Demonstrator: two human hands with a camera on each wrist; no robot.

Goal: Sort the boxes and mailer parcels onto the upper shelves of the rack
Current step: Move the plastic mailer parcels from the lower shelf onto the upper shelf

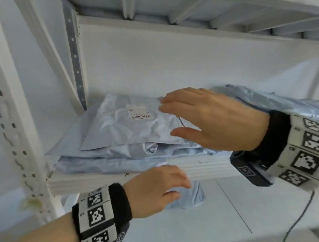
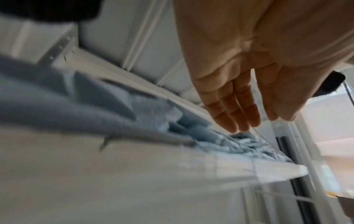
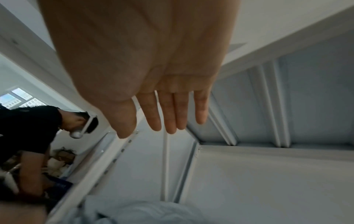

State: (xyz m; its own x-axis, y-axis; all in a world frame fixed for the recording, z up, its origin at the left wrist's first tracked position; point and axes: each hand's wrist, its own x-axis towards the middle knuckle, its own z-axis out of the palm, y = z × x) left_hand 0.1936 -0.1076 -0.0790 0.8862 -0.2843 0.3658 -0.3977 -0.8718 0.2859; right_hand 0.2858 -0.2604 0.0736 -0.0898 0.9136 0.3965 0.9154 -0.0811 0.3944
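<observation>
Over the top mailer [image 1: 129, 124], right hand [image 1: 213, 120]: fingers straight and slightly spread, palm down, holding nothing, whether it touches the plastic or hangs just above cannot be told; left hand [image 1: 157, 188]: fingers loosely extended, holding nothing, in front of the shelf edge [image 1: 204, 168] and just below it, beside a mailer flap [image 1: 193, 195] that hangs over that edge. Mailers: stack [image 1: 97, 154] of grey ones at the left end of the shelf, top one label up; another mailer [image 1: 278, 101] lies to the right, behind the right wrist. Step, as judged: squaring the stack just placed; next move calls for tucking in the flap, then withdrawing both hands for another parcel; no boxes in view.
</observation>
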